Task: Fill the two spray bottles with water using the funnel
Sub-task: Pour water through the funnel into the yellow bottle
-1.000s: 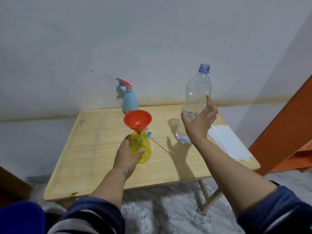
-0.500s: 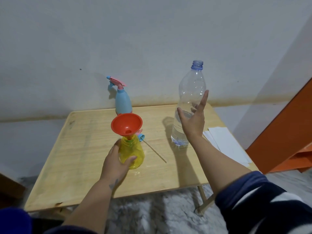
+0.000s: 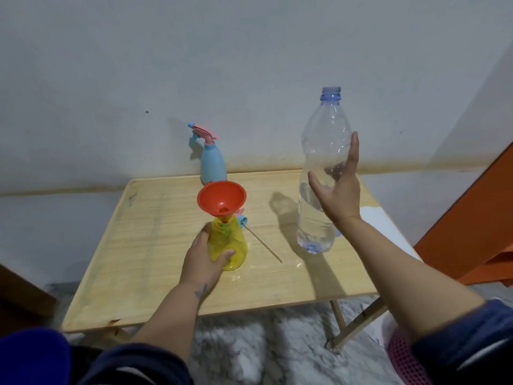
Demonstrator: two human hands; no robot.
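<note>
Nearest to me, at the bottom of the view, I see the two dark blue sleeves, and a pink mesh thing (image 3: 406,359) lies at about 5 o'clock on the grey-white floor. From there the left hand (image 3: 202,262) reaches up to the wooden table (image 3: 133,245). Its fingers and thumb are curled round the lower body of the yellow spray bottle (image 3: 228,245), which stands upright near the middle of the table. The orange funnel (image 3: 221,195) sits in the open neck of this bottle, a little tilted. Just behind the bottle, at about 1 o'clock from it, lies a spray head (image 3: 242,218) with its thin tube (image 3: 263,247) running out toward 4 o'clock on the table top. At 3 o'clock from the yellow bottle, the clear water bottle (image 3: 319,190) stands without cap, with water in the lower part. The right hand (image 3: 337,190) is just in front of it with the fingers spread and straight; I cannot tell if the fingertips touch the plastic. White paper (image 3: 380,220) lies at the right edge of the table. Farthest, at 12 o'clock against the wall, the blue spray bottle (image 3: 213,163) stands upright with its pink head on.
</note>
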